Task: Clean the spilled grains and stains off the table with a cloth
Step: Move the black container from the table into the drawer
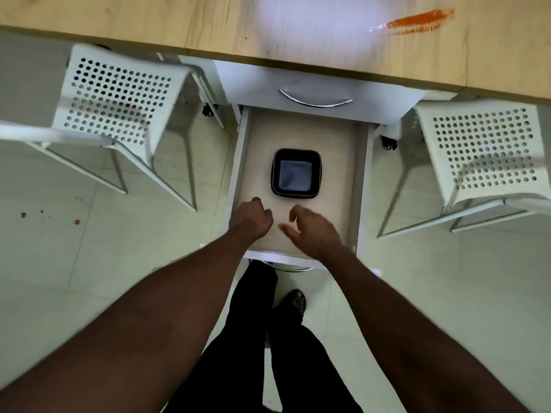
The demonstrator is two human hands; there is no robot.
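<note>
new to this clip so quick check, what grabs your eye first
An orange stain streaks the wooden table at top right. Under the table an open drawer holds one black square tray, and the left hand and right hand are over its near end.

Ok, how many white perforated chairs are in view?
2. One white perforated chair stands left of the open white drawer, the other right of it; more may sit outside the frame.
</note>
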